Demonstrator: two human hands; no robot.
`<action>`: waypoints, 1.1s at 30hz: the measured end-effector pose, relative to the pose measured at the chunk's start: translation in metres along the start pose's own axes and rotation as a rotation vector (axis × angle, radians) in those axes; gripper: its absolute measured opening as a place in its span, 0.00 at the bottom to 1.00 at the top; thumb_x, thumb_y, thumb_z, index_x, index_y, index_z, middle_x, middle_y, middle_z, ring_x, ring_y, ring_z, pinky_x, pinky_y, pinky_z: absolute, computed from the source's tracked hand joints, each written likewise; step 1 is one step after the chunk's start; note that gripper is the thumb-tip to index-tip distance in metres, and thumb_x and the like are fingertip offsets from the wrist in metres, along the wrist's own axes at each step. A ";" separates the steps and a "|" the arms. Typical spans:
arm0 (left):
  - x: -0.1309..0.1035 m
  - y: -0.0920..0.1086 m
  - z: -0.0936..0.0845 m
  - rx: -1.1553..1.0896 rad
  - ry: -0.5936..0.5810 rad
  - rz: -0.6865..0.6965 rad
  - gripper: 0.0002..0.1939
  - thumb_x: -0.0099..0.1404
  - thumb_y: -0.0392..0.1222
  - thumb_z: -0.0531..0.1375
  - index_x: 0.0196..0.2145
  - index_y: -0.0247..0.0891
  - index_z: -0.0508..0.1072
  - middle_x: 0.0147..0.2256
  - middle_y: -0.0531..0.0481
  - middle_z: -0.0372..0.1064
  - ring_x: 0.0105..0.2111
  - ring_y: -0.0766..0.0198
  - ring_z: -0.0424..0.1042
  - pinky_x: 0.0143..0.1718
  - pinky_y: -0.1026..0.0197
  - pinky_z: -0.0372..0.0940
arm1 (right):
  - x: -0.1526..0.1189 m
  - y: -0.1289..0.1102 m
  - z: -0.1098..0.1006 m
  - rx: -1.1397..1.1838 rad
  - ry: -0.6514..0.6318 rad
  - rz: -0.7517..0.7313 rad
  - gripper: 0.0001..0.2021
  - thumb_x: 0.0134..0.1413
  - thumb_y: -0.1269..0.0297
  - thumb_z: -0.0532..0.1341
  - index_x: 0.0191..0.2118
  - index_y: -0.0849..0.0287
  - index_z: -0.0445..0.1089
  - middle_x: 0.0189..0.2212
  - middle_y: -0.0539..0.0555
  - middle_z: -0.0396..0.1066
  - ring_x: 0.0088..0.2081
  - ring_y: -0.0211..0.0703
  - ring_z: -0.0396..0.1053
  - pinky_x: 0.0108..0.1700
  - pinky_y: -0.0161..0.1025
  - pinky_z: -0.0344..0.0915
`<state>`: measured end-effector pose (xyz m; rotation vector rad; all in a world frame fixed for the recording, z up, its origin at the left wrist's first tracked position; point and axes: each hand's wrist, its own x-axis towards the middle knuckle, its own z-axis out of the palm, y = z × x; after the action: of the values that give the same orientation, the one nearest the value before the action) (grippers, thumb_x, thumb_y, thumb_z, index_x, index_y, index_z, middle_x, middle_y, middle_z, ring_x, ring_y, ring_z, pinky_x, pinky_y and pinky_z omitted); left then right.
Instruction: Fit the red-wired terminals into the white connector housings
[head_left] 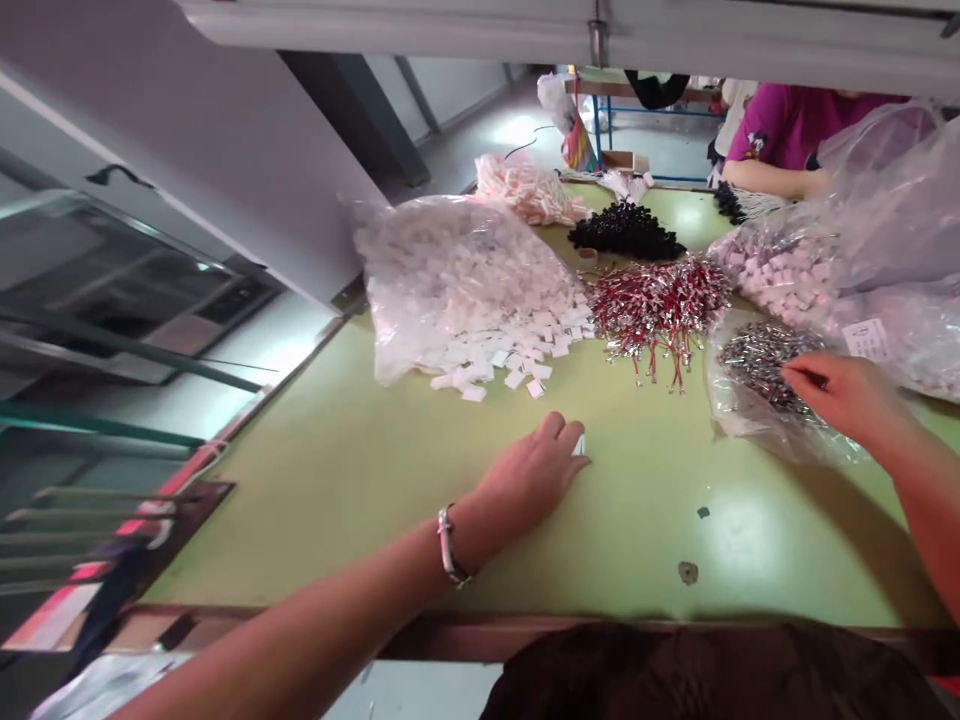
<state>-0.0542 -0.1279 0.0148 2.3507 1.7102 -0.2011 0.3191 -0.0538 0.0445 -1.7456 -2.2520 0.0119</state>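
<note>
My left hand [534, 468], with a bracelet at the wrist, rests low over the green table, its fingers closed on a small white piece [578, 445] that shows at the fingertips. At the right, my right hand [844, 390] is over an open clear plastic bag [739, 415] of small dark metallic parts [761, 355]. Its thumb and fingers are pinched together, and whatever is between them is too small to make out. Between and beyond my hands lies a heap of red wires with shiny ends [656, 305]. A clear bag [405, 340] spills white pieces [510, 355] to the left.
Behind are a black pile [626, 232], a pale pink pile [521, 190] and a small tape roll [587, 257]. Large plastic bags [892, 240] fill the right side. A person in a purple top [787, 130] sits across the table [322, 520]. An overhead beam [480, 28] crosses above.
</note>
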 end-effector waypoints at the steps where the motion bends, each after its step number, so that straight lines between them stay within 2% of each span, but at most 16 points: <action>1: 0.005 0.001 0.004 0.000 0.024 0.036 0.12 0.70 0.41 0.49 0.45 0.34 0.67 0.42 0.41 0.65 0.33 0.58 0.71 0.34 0.57 0.65 | 0.002 -0.006 0.001 0.018 -0.049 -0.012 0.11 0.55 0.58 0.56 0.32 0.55 0.74 0.30 0.50 0.76 0.27 0.40 0.68 0.29 0.34 0.59; 4: 0.038 -0.001 0.004 0.016 0.142 0.192 0.11 0.70 0.40 0.50 0.44 0.36 0.69 0.40 0.43 0.67 0.38 0.56 0.69 0.37 0.57 0.64 | 0.015 -0.033 0.008 0.070 -0.192 -0.055 0.12 0.57 0.60 0.54 0.30 0.56 0.74 0.29 0.51 0.75 0.28 0.39 0.67 0.30 0.35 0.58; 6: 0.064 -0.006 0.001 0.061 0.245 0.330 0.11 0.69 0.38 0.50 0.42 0.37 0.71 0.39 0.43 0.69 0.42 0.55 0.67 0.42 0.55 0.62 | 0.026 -0.055 0.017 0.076 -0.261 -0.098 0.12 0.57 0.62 0.54 0.29 0.56 0.74 0.29 0.52 0.74 0.30 0.40 0.67 0.31 0.35 0.57; 8: 0.084 -0.011 -0.001 0.083 0.338 0.420 0.12 0.67 0.33 0.50 0.42 0.38 0.73 0.37 0.45 0.70 0.42 0.55 0.66 0.50 0.50 0.58 | 0.038 -0.077 0.029 0.054 -0.295 -0.048 0.13 0.58 0.62 0.54 0.28 0.57 0.73 0.28 0.52 0.74 0.29 0.40 0.67 0.31 0.35 0.57; 10: 0.096 -0.013 -0.002 0.064 0.394 0.425 0.15 0.65 0.29 0.50 0.41 0.39 0.74 0.36 0.45 0.70 0.42 0.55 0.66 0.52 0.47 0.56 | 0.049 -0.096 0.042 -0.007 -0.311 0.060 0.15 0.58 0.59 0.53 0.28 0.57 0.73 0.26 0.54 0.73 0.28 0.41 0.67 0.29 0.36 0.57; 12: 0.098 -0.014 -0.001 0.013 0.407 0.373 0.17 0.62 0.27 0.50 0.41 0.39 0.75 0.37 0.44 0.70 0.42 0.55 0.66 0.49 0.48 0.59 | 0.056 -0.111 0.055 -0.070 -0.309 0.145 0.17 0.59 0.55 0.53 0.29 0.59 0.74 0.28 0.58 0.74 0.30 0.44 0.69 0.29 0.37 0.58; 15: 0.094 -0.014 -0.001 -0.078 0.416 0.328 0.18 0.62 0.29 0.50 0.43 0.39 0.76 0.42 0.43 0.70 0.43 0.54 0.67 0.44 0.51 0.62 | 0.059 -0.123 0.069 -0.152 -0.279 0.177 0.19 0.58 0.52 0.53 0.36 0.62 0.74 0.33 0.63 0.75 0.33 0.49 0.72 0.31 0.39 0.61; 17: 0.093 -0.012 -0.005 -0.119 0.439 0.349 0.16 0.65 0.32 0.50 0.42 0.37 0.76 0.42 0.43 0.71 0.43 0.54 0.67 0.45 0.51 0.63 | 0.055 -0.126 0.072 -0.183 -0.286 0.157 0.16 0.58 0.57 0.54 0.39 0.63 0.73 0.35 0.63 0.75 0.34 0.49 0.73 0.33 0.39 0.62; 19: 0.095 -0.005 -0.011 -0.152 0.452 0.373 0.14 0.67 0.35 0.51 0.41 0.35 0.76 0.39 0.43 0.72 0.43 0.54 0.67 0.46 0.52 0.63 | 0.051 -0.126 0.072 -0.179 -0.316 0.139 0.14 0.57 0.62 0.53 0.38 0.63 0.74 0.34 0.63 0.75 0.34 0.50 0.73 0.33 0.40 0.62; 22: 0.104 0.016 -0.020 -0.215 0.395 0.364 0.14 0.68 0.38 0.51 0.38 0.34 0.76 0.35 0.44 0.73 0.39 0.56 0.69 0.43 0.54 0.64 | 0.045 -0.121 0.068 -0.133 -0.349 0.126 0.13 0.56 0.64 0.53 0.34 0.61 0.74 0.32 0.62 0.76 0.34 0.50 0.73 0.33 0.39 0.61; 24: 0.112 0.032 -0.023 -0.238 0.380 0.376 0.14 0.68 0.35 0.50 0.38 0.34 0.76 0.35 0.44 0.72 0.38 0.57 0.69 0.42 0.55 0.65 | 0.043 -0.116 0.066 -0.078 -0.355 0.103 0.12 0.55 0.63 0.54 0.32 0.59 0.74 0.31 0.59 0.76 0.33 0.49 0.73 0.32 0.39 0.59; 26: 0.118 0.048 -0.021 -0.247 0.410 0.482 0.15 0.65 0.30 0.49 0.43 0.33 0.73 0.40 0.43 0.71 0.42 0.57 0.68 0.45 0.56 0.64 | 0.042 -0.110 0.064 -0.027 -0.356 0.082 0.11 0.54 0.62 0.55 0.30 0.59 0.74 0.29 0.58 0.76 0.32 0.48 0.72 0.31 0.38 0.58; 29: 0.122 0.064 -0.011 -0.247 0.427 0.611 0.30 0.59 0.25 0.49 0.60 0.35 0.59 0.46 0.43 0.67 0.47 0.57 0.66 0.51 0.53 0.61 | 0.041 -0.104 0.063 0.116 -0.359 0.079 0.11 0.52 0.61 0.58 0.31 0.61 0.75 0.29 0.58 0.76 0.30 0.46 0.71 0.29 0.36 0.57; 31: 0.122 0.070 -0.003 -0.190 0.388 0.575 0.37 0.58 0.25 0.49 0.65 0.35 0.47 0.46 0.42 0.67 0.44 0.56 0.67 0.50 0.51 0.62 | 0.041 -0.100 0.062 0.232 -0.384 0.100 0.10 0.51 0.62 0.60 0.32 0.63 0.75 0.28 0.58 0.75 0.29 0.45 0.69 0.28 0.36 0.57; 33: 0.121 0.074 0.004 -0.117 0.310 0.487 0.37 0.59 0.25 0.48 0.66 0.34 0.44 0.43 0.42 0.67 0.39 0.56 0.69 0.45 0.52 0.63 | 0.041 -0.094 0.060 0.300 -0.418 0.111 0.09 0.50 0.63 0.60 0.31 0.64 0.75 0.27 0.56 0.74 0.28 0.43 0.68 0.28 0.35 0.58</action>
<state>0.0534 -0.0393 -0.0111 2.7207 1.1556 0.3515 0.2075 -0.0298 0.0135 -1.8241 -2.2625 0.7625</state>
